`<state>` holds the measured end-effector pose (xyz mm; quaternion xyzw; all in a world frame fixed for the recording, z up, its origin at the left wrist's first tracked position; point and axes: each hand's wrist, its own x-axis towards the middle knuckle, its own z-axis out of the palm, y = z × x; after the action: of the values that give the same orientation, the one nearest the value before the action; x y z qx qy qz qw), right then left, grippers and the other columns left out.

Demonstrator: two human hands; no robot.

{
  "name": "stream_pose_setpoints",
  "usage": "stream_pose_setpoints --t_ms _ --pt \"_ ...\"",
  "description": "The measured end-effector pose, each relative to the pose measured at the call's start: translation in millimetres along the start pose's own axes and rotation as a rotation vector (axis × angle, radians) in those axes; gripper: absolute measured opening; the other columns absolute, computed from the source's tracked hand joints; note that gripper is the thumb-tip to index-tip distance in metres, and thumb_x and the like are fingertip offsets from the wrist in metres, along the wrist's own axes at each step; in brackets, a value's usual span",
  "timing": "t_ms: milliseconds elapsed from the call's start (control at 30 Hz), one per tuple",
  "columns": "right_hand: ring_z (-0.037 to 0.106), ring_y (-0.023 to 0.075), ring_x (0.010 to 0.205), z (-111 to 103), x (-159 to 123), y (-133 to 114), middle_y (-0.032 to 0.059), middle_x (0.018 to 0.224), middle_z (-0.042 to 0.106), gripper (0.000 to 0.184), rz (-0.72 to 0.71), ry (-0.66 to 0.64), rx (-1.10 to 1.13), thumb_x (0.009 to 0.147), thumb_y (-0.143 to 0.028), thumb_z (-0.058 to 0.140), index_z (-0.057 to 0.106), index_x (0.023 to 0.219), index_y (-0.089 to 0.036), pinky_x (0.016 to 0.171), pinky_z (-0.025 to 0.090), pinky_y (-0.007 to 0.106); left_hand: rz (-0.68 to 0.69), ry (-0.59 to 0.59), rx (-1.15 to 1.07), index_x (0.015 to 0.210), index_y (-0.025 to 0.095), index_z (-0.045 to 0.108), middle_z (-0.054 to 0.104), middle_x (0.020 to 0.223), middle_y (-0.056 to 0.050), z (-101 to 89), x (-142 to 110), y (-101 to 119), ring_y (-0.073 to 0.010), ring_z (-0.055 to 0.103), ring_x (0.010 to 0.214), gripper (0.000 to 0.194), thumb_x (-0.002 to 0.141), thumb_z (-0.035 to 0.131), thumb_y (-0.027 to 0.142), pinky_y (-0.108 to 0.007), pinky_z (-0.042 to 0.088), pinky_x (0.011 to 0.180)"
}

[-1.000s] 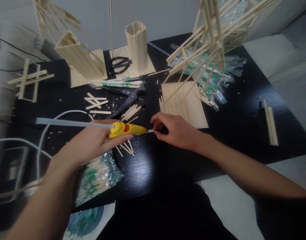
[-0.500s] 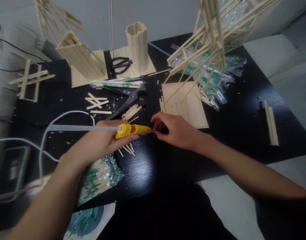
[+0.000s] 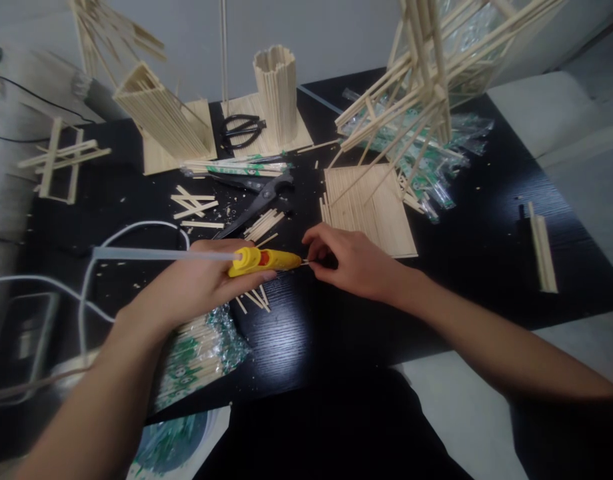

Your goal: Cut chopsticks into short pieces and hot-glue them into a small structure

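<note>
My left hand (image 3: 206, 280) is wrapped round a yellow hot glue gun (image 3: 266, 261), its nozzle aimed right. A long translucent glue stick (image 3: 161, 255) juts from the gun's back end. At the nozzle tip, the thumb and fingers of my right hand (image 3: 349, 260) are pinched together; whatever they hold is too small and hidden to name. Just beyond the right hand lies a flat panel of wooden sticks (image 3: 376, 213). Short cut sticks (image 3: 263, 225) lie past the gun, and a few more (image 3: 256, 298) show below it.
Dark pliers (image 3: 261, 200) and black-handled scissors (image 3: 242, 131) lie farther back. Two stick towers (image 3: 276, 100) stand on wooden bases, and a tall stick frame (image 3: 426, 80) rises at right. A plastic pack of sticks (image 3: 196, 360) sits near the front edge. A white cord (image 3: 93, 267) loops at left.
The glue gun has drawn back very slightly to the left, its nozzle still by my right fingertips. The right hand stays in place.
</note>
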<state>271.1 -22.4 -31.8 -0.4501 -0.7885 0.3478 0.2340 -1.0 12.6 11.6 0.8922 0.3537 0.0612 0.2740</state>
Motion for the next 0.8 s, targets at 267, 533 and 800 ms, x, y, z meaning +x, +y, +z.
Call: stream_pose_setpoints --t_ms 267,533,800 --pt "0.066 0.0164 0.084 0 0 1 0.0015 0.091 0.070 0.030 -0.017 0.004 -0.002 0.085 -0.012 0.062 0.054 0.113 -0.020 0.079 0.051 0.030 -0.219 0.267 0.153 0.081 0.021 0.068 0.064 0.069 0.001 -14.7 -14 -15 -0.0127 0.054 0.055 0.042 0.092 0.056 0.060 -0.031 0.039 0.053" --pt "0.065 0.0166 0.083 1 0 1 0.0027 0.091 0.069 0.027 -0.045 0.008 -0.029 0.087 -0.014 0.059 0.054 0.112 -0.019 0.079 0.051 0.031 -0.448 0.397 0.255 0.118 0.019 0.060 0.065 0.080 0.000 -4.6 -2 -18 -0.0163 0.062 0.067 0.043 0.096 0.050 0.054 -0.032 0.046 0.064" --pt "0.065 0.0166 0.085 2 0 5 0.0031 0.092 0.068 0.027 -0.070 0.013 -0.019 0.088 -0.015 0.060 0.054 0.114 -0.018 0.080 0.052 0.031 -0.346 0.387 0.136 0.125 0.019 0.057 0.070 0.120 -0.011 4.7 9 -25 -0.0272 0.066 0.101 0.040 0.092 0.057 0.041 -0.036 0.052 0.088"
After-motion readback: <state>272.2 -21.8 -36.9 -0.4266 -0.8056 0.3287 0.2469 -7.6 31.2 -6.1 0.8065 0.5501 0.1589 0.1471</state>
